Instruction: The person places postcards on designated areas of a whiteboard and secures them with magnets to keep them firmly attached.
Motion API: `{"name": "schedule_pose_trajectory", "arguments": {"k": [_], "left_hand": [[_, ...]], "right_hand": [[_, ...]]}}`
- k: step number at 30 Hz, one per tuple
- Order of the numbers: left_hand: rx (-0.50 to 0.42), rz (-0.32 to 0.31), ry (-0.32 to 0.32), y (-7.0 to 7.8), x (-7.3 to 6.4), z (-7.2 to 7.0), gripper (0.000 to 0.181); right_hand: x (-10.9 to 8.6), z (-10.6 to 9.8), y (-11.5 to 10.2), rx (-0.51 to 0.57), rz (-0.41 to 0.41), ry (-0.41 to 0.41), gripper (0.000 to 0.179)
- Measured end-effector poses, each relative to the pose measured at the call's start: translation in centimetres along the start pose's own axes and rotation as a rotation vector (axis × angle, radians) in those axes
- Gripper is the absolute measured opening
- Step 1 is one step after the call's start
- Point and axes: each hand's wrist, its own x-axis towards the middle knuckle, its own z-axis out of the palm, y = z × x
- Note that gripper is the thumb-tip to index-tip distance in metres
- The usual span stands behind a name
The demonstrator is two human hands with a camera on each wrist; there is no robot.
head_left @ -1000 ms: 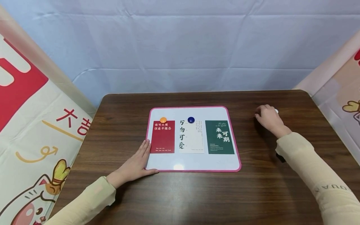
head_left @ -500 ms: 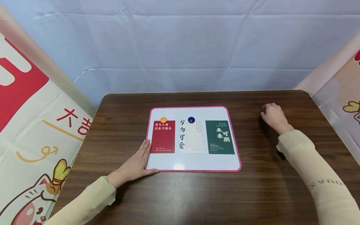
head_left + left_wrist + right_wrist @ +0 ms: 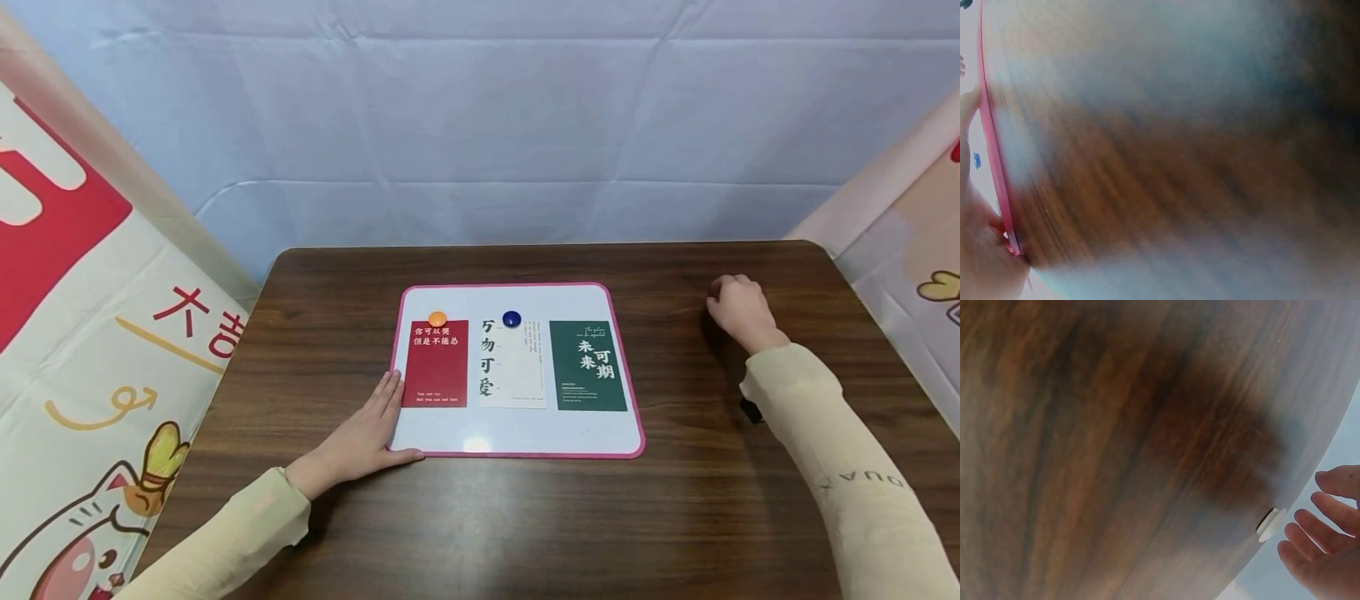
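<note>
A whiteboard with a pink frame (image 3: 517, 454) lies on the table. My left hand (image 3: 363, 437) rests at its lower left corner, fingers straight along the left edge and thumb by the bottom edge. On the board are a red card (image 3: 437, 371), a white card (image 3: 517, 367) and a green card (image 3: 588, 371). An orange round magnet (image 3: 437, 318) sits atop the red card, a dark blue one (image 3: 512, 318) atop the white. My right hand (image 3: 741, 312) is over the table to the right, fingers loosely bent. Beside its fingertips is a white round magnet (image 3: 1271, 525), hidden in the head view.
The brown wooden table (image 3: 525, 525) extends around the board, its back edge meeting a pale blue cloth backdrop (image 3: 487, 125). A printed banner with a cartoon cat (image 3: 82, 533) hangs on the left, and another printed cloth (image 3: 930, 225) on the right.
My right hand has shifted to the right over the table, and the white magnet seen beside it a second ago is now covered in the head view. The left hand and board stay put.
</note>
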Motion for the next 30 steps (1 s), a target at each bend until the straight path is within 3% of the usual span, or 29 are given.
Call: {"name": "schedule_pose_trajectory", "arguments": {"k": [30], "left_hand": [[0.009,-0.009,-0.008,0.0,0.0,0.1,0.108]], "right_hand": [[0.2,-0.1,1.6,-0.086,-0.031,0.057,0.031]]}}
